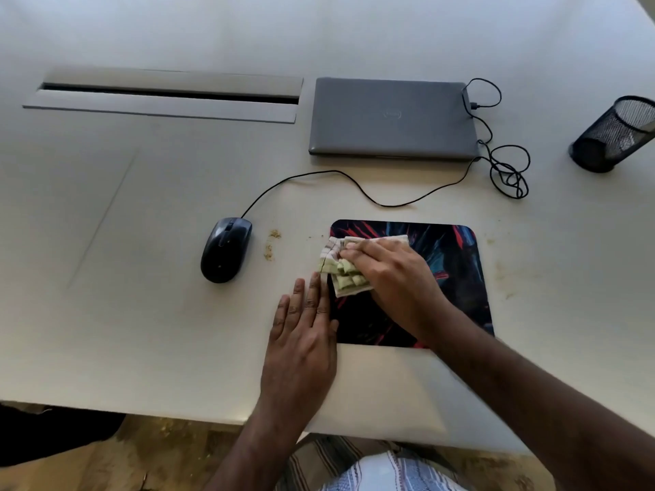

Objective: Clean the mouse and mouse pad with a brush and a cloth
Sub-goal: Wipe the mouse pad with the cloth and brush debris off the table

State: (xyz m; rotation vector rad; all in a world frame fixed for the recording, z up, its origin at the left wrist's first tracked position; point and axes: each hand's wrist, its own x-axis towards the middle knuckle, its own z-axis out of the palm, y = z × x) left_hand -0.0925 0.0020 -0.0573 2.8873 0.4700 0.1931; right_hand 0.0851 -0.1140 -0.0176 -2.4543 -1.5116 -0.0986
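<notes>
A dark mouse pad [443, 278] with red and blue streaks lies on the white table. My right hand [390, 274] presses a folded green-and-white cloth [340, 274] onto the pad's left part, fingers curled over it. My left hand [301, 334] lies flat on the table, fingers straight, against the pad's left edge. A black wired mouse [225, 249] sits on the table to the left of the pad, apart from both hands. No brush is in view.
Brown crumbs [271, 246] lie between mouse and pad. A closed grey laptop [391, 118] sits behind the pad, with the mouse cable [354, 186] looping to its right. A black mesh pen cup [615, 134] stands far right. A cable slot [170, 93] runs along the back left.
</notes>
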